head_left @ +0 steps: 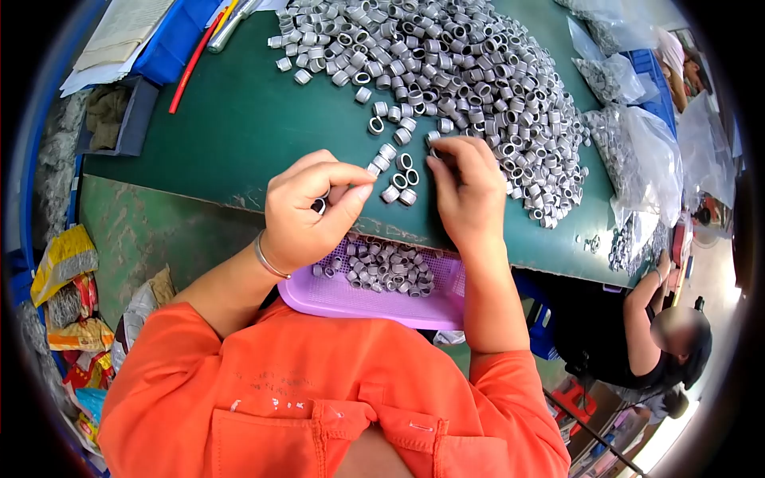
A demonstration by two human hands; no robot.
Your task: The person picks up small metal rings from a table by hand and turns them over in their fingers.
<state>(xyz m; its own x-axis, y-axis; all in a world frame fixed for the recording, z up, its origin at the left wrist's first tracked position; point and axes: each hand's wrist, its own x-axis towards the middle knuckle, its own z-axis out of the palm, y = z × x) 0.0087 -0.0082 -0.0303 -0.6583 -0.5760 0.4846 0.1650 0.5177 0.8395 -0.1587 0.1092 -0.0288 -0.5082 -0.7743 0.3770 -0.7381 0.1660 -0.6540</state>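
My left hand point(311, 209) is closed above the table's front edge, with a small grey metal ring point(319, 205) showing inside its curled fingers. Its thumb and forefinger meet beside a short row of rings point(381, 162) on the green table. My right hand point(472, 191) is pinched, thumb and forefinger around a metal ring that is mostly hidden by the fingertips. Between the hands lie several loose rings point(400, 182), some standing on end and some on their sides. A large heap of the same rings point(446, 56) spreads behind and to the right.
A purple basket point(319, 296) holding more rings sits under the table edge at my lap. A red pencil point(187, 76) and blue bins point(171, 48) lie at the back left. Plastic bags of parts point(637, 151) line the right side, where another person point(637, 334) sits.
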